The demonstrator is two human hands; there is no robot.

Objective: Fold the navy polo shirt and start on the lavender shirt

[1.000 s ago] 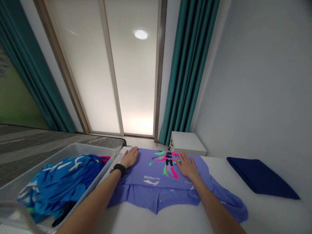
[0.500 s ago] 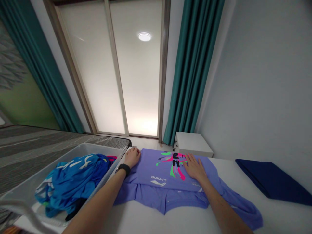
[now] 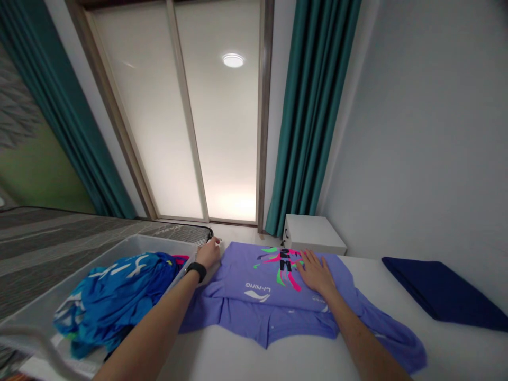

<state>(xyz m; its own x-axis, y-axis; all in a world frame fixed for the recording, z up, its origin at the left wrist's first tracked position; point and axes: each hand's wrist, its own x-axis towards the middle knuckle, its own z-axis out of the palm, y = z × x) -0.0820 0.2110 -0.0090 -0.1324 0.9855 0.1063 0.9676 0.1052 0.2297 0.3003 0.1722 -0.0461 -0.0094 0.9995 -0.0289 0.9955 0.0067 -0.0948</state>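
A purple long-sleeved shirt [image 3: 242, 275] lies folded over on the white table, its neckline towards me and one sleeve stretched out to the right. Its printed side carries a pink, green and black design and white lettering. My right hand [image 3: 315, 272] rests flat on the print with the fingers spread. My left hand [image 3: 209, 253], with a dark band at the wrist, is just off the shirt's far left corner. Its fingers are loosely bent and partly hidden, and nothing shows in them.
A translucent bin [image 3: 135, 243] of crumpled blue clothes [image 3: 123, 288] stands on the left. At the right lies a folded navy cloth [image 3: 440, 288] on the white table [image 3: 222, 354]. A white cabinet [image 3: 315, 233] stands beyond the table, near a teal curtain [image 3: 305, 116].
My left hand has come off the shirt's left edge and moved slightly left and away from me. My right hand stays in place on the print.
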